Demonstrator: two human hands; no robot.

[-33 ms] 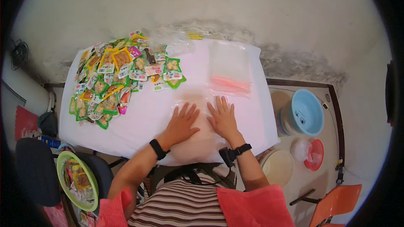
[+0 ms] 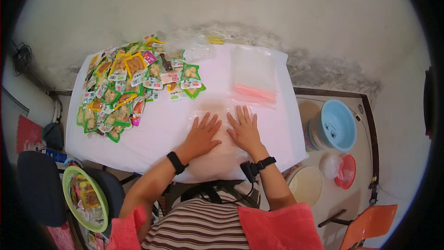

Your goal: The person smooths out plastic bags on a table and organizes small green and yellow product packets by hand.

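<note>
Both hands are lying flat with fingers spread, gripping nothing: the left hand [image 2: 202,135] and right hand [image 2: 244,131] are pressing a clear plastic bag [image 2: 222,116] at the frame's centre; its long axis is running left to right under both palms equally; nothing is differing from the earlier frame; snack packets [image 2: 134,83] are lying upper left.

Snack packets [image 2: 134,85] left on table [image 2: 162,134], bag stack [image 2: 254,76] right
</note>
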